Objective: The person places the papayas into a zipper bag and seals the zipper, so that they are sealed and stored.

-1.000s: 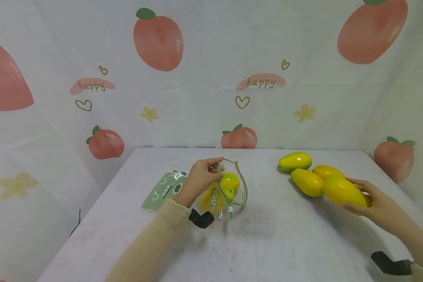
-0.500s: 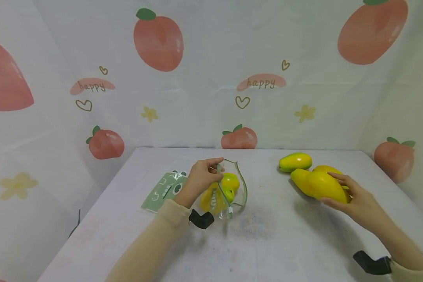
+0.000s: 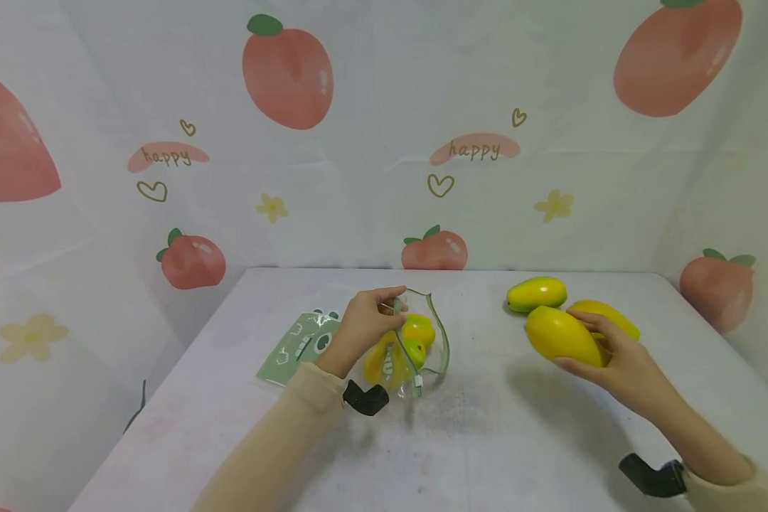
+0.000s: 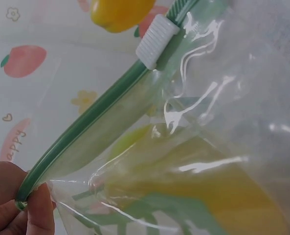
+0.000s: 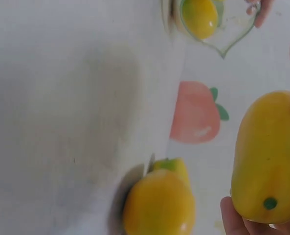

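Note:
My left hand (image 3: 366, 323) pinches the green-rimmed edge of a clear zip bag (image 3: 440, 323), whose mouth gapes toward the right. Yellow and green fruits (image 3: 418, 331) lie inside the bag. In the left wrist view, fingers (image 4: 40, 208) grip one end of the green zip strip (image 4: 81, 122), and a white slider (image 4: 157, 41) sits farther along it. My right hand (image 3: 633, 370) holds a yellow papaya-like fruit (image 3: 562, 334) above the table; the right wrist view shows this held fruit (image 5: 269, 156) close up.
Behind the held fruit, a yellow-green fruit (image 3: 536, 294) and another yellow one (image 3: 621, 321) rest on the white table (image 3: 486, 455). A green bag with a cartoon face (image 3: 302, 348) lies left of the clear bag. A printed cloth (image 3: 358, 199) hangs behind.
My right hand has carried the held fruit leftward, so it now hides most of the fruit lying at the front. The left hand and clear bag have stayed in place.

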Tool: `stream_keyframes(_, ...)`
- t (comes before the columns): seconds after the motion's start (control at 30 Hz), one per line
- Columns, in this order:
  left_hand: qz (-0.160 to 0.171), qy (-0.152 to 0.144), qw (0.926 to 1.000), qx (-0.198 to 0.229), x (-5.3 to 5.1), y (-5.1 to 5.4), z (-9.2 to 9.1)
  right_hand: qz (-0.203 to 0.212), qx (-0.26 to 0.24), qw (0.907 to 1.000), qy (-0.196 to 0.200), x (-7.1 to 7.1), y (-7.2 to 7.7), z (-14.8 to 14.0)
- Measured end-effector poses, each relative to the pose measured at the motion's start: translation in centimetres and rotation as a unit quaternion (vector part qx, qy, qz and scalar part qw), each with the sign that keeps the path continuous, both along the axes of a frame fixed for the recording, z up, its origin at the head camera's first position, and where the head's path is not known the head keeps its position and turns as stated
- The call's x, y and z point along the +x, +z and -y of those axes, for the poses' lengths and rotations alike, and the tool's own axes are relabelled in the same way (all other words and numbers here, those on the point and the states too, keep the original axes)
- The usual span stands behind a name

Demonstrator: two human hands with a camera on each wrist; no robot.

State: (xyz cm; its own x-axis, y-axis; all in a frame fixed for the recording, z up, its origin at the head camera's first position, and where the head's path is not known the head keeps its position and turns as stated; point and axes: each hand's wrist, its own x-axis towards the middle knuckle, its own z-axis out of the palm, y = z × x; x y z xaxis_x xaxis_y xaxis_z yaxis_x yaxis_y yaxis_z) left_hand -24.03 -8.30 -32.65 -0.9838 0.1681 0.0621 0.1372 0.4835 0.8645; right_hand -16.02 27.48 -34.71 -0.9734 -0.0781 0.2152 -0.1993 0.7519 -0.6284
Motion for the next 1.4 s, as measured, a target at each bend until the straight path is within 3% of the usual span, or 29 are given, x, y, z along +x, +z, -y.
stream_keyframes(1.13, -0.002, 0.005, 1.0000, 0.006, 0.0, -0.2, 0.1, -0.023, -0.014, 0.9956, 0.090, -2.0, -1.8, 6.5)
stream_keyframes(1.4, 0.004, 0.004, 1.0000, 0.005, 0.1, -0.2, 0.0, 0.014, -0.009, 0.9943, 0.105, -2.4, -2.4, 7.6)
